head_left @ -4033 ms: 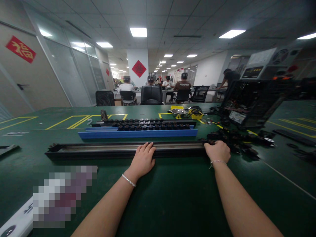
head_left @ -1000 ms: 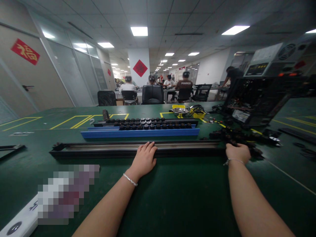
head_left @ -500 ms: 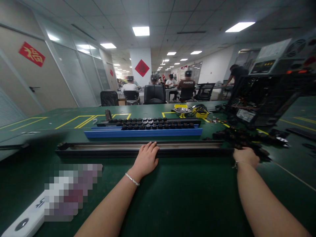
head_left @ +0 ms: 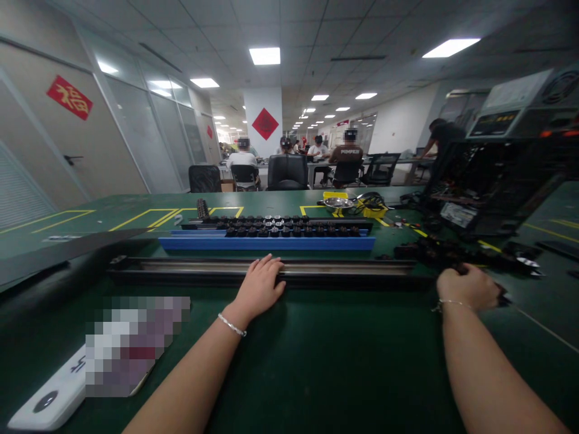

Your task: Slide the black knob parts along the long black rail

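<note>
A long black channel-shaped rail (head_left: 172, 278) with a pale metal strip inside lies across the green table. My left hand (head_left: 257, 282) rests on its near wall around the middle, fingers stretched over the top edge. Past the rail's right end, my right hand (head_left: 470, 288) is closed, fingers curled. Something dark shows at its fingers, but I cannot make out what. A heap of small black parts (head_left: 434, 253) lies just beyond that hand. Behind the rail, a blue rail (head_left: 266, 243) lies parallel, with rows of small black pieces (head_left: 294, 231) along it.
A white case-like object (head_left: 49, 401), partly pixelated, lies at the near left. A metal bowl (head_left: 339, 204) and yellow containers (head_left: 373, 208) stand farther back. An opened computer case (head_left: 474, 181) is at the right. Several people sit beyond the table.
My right hand has moved slightly right, away from the rail's end, and its fingers are more curled. My left hand has shifted a little left along the rail.
</note>
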`<control>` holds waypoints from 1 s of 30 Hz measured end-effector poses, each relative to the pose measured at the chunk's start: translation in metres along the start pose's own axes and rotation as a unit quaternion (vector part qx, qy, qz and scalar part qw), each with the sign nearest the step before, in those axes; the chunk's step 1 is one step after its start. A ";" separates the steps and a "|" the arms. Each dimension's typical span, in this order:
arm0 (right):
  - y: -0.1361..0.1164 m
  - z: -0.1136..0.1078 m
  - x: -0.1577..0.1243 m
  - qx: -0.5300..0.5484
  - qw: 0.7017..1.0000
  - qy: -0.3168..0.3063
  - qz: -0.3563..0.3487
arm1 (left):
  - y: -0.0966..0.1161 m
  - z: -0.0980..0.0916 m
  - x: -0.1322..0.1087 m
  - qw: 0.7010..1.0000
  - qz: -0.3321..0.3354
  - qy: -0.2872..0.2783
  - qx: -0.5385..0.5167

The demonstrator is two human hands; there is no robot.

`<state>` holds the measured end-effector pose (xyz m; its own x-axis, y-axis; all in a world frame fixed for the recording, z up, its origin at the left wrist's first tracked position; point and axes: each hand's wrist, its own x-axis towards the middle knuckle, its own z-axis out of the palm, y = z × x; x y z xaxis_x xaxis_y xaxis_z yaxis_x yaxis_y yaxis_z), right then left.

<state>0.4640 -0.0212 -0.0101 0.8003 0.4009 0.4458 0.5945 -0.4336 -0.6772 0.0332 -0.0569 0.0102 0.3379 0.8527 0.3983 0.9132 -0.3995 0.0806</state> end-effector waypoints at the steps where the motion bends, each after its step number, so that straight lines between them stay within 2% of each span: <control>1: -0.006 -0.001 -0.003 -0.001 0.999 0.036 -0.020 | -0.006 -0.003 0.001 1.000 -0.016 0.004 0.008; 2: -0.012 -0.001 -0.006 0.005 0.997 0.048 -0.066 | -0.014 -0.007 0.003 0.999 -0.029 0.005 0.020; 6: -0.037 0.002 -0.025 0.020 0.960 0.019 -0.278 | -0.057 -0.025 0.007 0.991 -0.098 0.019 0.093; 7: -0.042 0.004 -0.031 0.022 0.953 0.016 -0.303 | -0.070 -0.031 0.006 0.987 -0.113 0.029 0.114; 9: -0.049 0.007 -0.040 0.002 0.936 -0.040 -0.350 | -0.098 -0.043 0.000 0.974 -0.162 0.035 0.155; 12: -0.054 0.010 -0.047 -0.054 0.920 -0.150 -0.357 | -0.143 -0.059 -0.018 0.949 -0.207 0.041 0.235; 15: -0.055 0.008 -0.047 -0.098 0.916 -0.181 -0.345 | -0.185 -0.071 -0.039 0.910 -0.289 -0.014 0.298; 17: -0.056 0.007 -0.046 -0.113 0.914 -0.180 -0.345 | -0.208 -0.075 -0.050 0.885 -0.342 -0.054 0.312; 19: -0.057 0.007 -0.047 -0.114 0.916 -0.173 -0.344 | -0.225 -0.079 -0.059 0.869 -0.383 -0.072 0.306; 24: -0.055 0.010 -0.049 -0.105 0.925 -0.142 -0.336 | -0.252 -0.079 -0.068 0.858 -0.453 -0.082 0.227; 28: -0.051 0.014 -0.047 -0.081 0.922 -0.109 -0.362 | -0.270 -0.073 -0.067 0.853 -0.483 -0.112 0.163; 30: -0.049 0.015 -0.045 -0.073 0.917 -0.100 -0.378 | -0.281 -0.068 -0.067 0.856 -0.483 -0.103 0.150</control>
<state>0.3973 -0.0061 -0.0058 0.1327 0.7657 0.6293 0.9896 -0.0671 -0.1271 -0.2614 -0.0246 0.0233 -0.6035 0.7903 0.1056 0.7964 0.6040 0.0310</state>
